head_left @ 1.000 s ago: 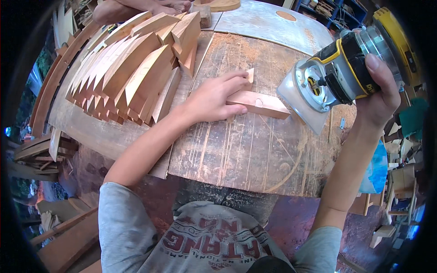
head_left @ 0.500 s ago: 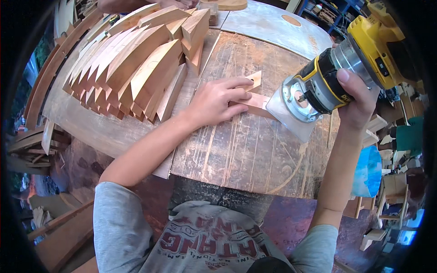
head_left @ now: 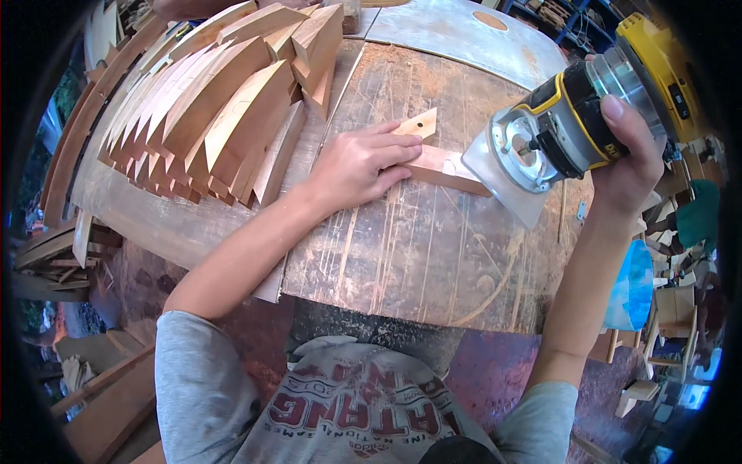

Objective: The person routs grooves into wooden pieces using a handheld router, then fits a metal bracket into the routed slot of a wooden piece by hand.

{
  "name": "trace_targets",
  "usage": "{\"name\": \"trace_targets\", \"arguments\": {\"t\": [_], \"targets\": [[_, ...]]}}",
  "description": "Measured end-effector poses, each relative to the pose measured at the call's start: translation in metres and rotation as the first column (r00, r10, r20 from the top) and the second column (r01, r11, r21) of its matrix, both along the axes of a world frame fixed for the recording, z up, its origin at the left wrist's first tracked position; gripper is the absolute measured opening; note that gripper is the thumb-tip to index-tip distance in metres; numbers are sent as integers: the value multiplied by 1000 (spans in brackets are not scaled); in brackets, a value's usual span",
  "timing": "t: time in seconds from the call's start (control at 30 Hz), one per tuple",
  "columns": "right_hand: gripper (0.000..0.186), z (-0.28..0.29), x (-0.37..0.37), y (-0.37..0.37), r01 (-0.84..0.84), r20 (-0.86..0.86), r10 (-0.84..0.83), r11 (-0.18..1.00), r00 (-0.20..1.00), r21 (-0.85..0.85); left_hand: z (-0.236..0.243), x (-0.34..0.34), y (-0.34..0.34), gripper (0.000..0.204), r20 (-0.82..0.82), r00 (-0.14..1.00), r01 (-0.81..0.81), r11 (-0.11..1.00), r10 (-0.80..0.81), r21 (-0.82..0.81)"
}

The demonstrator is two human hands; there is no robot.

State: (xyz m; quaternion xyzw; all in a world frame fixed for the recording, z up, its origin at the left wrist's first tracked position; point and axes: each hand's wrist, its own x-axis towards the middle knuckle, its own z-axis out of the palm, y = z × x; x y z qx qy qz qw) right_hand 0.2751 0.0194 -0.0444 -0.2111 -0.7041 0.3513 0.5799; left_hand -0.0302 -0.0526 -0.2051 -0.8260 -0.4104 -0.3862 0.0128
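Observation:
My left hand (head_left: 363, 162) presses on a reddish wooden block (head_left: 448, 175) at the middle of the worn wooden worktop (head_left: 410, 271), fingers curled over its left part. Just behind the block lies a pale angled piece (head_left: 421, 122) with a dark hole. My right hand (head_left: 630, 158) grips a yellow, black and silver router (head_left: 572, 120) raised at the right, tilted with its clear base plate (head_left: 518, 197) at or over the block's right end; whether they touch I cannot tell.
A large stack of cut wooden pieces (head_left: 209, 108) covers the worktop's left. A pale board (head_left: 448, 42) forms the back. Another person's limb (head_left: 185, 8) shows at the top left. Timber offcuts (head_left: 58, 255) lie at the left, a blue shelf (head_left: 541, 11) stands behind, and a blue object (head_left: 627, 282) sits right.
The router moved down and left toward the block over the first half second, then shifted slightly back up and right with my right hand. My left hand stays on the block.

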Motion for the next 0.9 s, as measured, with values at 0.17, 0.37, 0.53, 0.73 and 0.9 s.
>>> {"name": "trace_targets", "arguments": {"t": [0.17, 0.37, 0.53, 0.73, 0.9], "targets": [[57, 4, 2, -2, 13, -74, -13, 1000, 997, -1, 6, 3, -7, 32, -28, 999, -26, 999, 26, 19], [41, -23, -30, -25, -68, -186, 54, 995, 981, -71, 16, 1, -14, 24, 17, 1000, -19, 998, 20, -67], [41, -37, -53, -37, -43, -43, 38, 990, 998, -131, 19, 2, -11, 22, 37, 999, 12, 993, -8, -115], [46, -49, -73, -41, -29, 20, 34, 983, 999, -181, 14, -3, -6, 24, 46, 999, 34, 993, -29, -113], [51, -53, -79, -38, -44, 6, 46, 987, 999, -152, 14, -6, -6, 24, 33, 999, 26, 988, -21, -149]]}}
